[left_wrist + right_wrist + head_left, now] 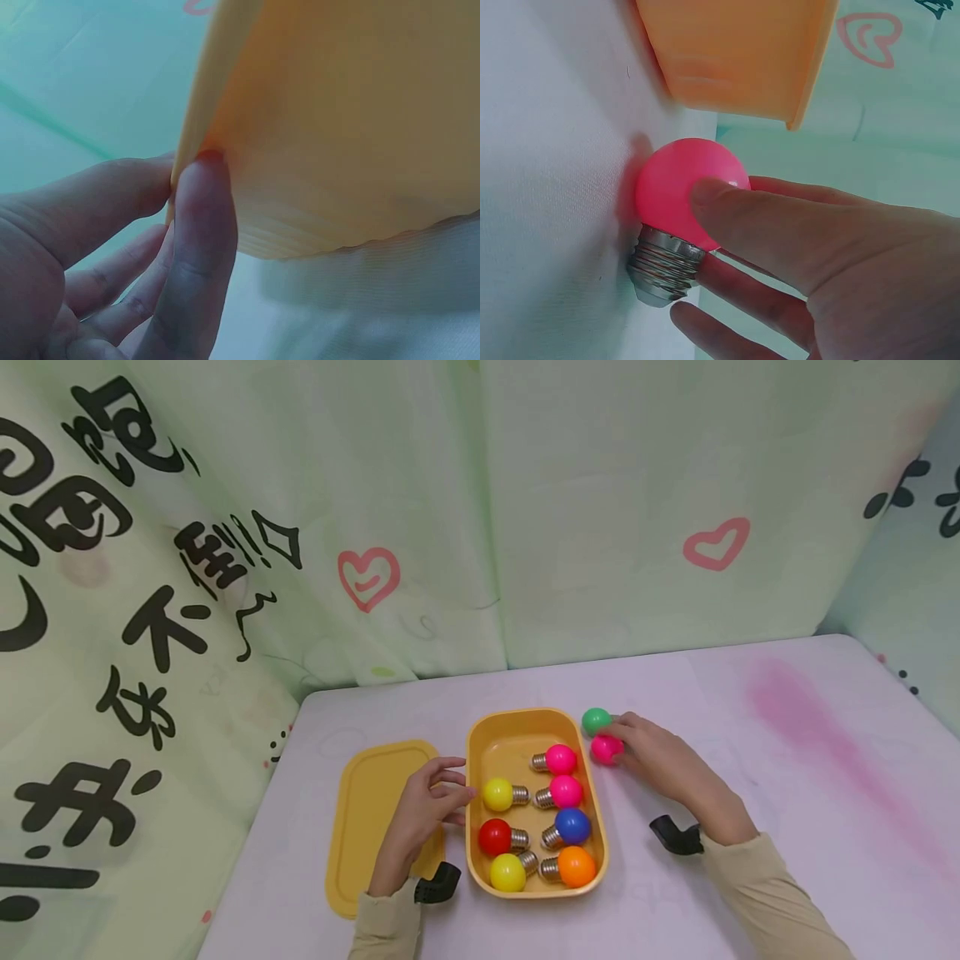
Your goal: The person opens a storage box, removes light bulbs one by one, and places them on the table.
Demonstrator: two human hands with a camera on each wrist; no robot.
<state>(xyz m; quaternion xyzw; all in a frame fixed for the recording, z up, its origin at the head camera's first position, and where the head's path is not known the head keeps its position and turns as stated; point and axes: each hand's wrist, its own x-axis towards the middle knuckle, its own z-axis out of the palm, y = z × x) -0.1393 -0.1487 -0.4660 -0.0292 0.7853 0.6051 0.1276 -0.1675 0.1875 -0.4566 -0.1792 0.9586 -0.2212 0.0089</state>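
A yellow plastic box (525,724) stands on the table with several coloured light bulbs in it, two pink, two yellow, and a red, a blue and an orange one. My left hand (427,806) pinches the box's left rim between thumb and finger; the left wrist view shows the box wall (345,135) up close. Just outside the right wall, my right hand (663,760) grips a pink light bulb (686,191) by its round globe, thumb across the front. Its metal screw base (664,266) shows below, close to the tabletop. Behind that bulb is a green bulb (596,721), its base hidden.
A flat yellow lid (352,835) lies left of the box, partly under the left hand and forearm. The pale tablecloth (675,685) has a pink smear (810,710) at right. Behind the table hangs a light green curtain (585,510) with hearts and black writing.
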